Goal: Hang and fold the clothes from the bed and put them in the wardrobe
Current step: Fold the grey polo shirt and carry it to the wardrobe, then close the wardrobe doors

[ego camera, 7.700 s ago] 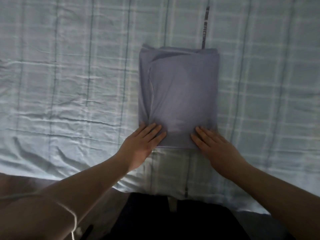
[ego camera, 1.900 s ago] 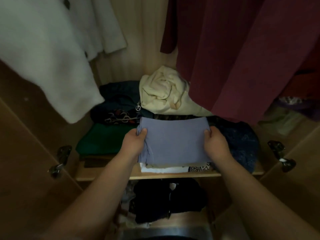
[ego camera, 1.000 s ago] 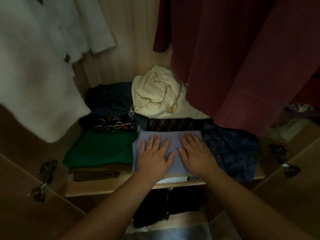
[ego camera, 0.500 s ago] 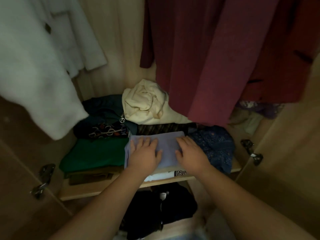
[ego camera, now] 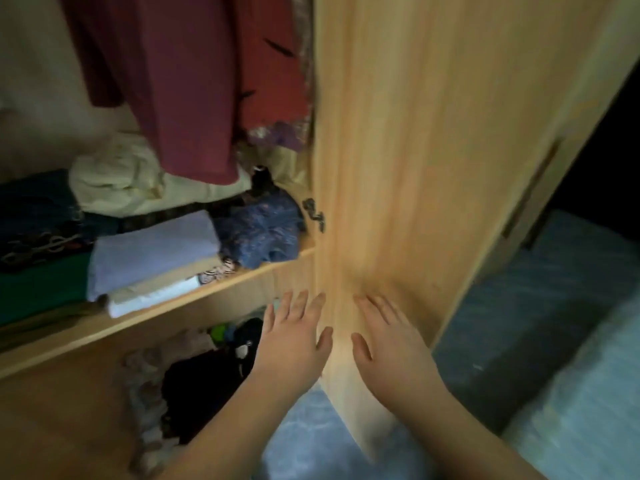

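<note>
Wardrobe interior, dim light, view blurred. Open wooden door (ego camera: 433, 168) fills the frame from 12 to 3 o'clock, edge-on toward the camera. Blue floor (ego camera: 512, 348) lies at 4 to 6 o'clock.

- Maroon hanging garment (ego camera: 180, 81) at 11 o'clock, hem reaching down to the shelf stacks.
- Wooden shelf (ego camera: 173, 315) runs from 9 o'clock toward centre, carrying several piles.
- Folded lilac shirt (ego camera: 152, 251): on the shelf, top of a flat stack over beige and white pieces, near the shelf's front edge. Green folded piece (ego camera: 38, 289) touches it at its 9 o'clock; blue patterned bundle (ego camera: 266, 230) sits just beside it at its 3 o'clock; cream bundle (ego camera: 114, 178) lies behind it at its 12 o'clock.
- Dark clothes (ego camera: 207, 379) in the compartment below the shelf.
- Left hand (ego camera: 294, 341): grip wide, fingers straight and spread, holding nothing, in front of the lower compartment just beside the door's edge.
- Right hand (ego camera: 388, 344): grip wide, fingers straight, empty, against the door face; contact cannot be told.
- Metal hinge (ego camera: 315, 214) on the door's inner edge, just beside the blue bundle.
</note>
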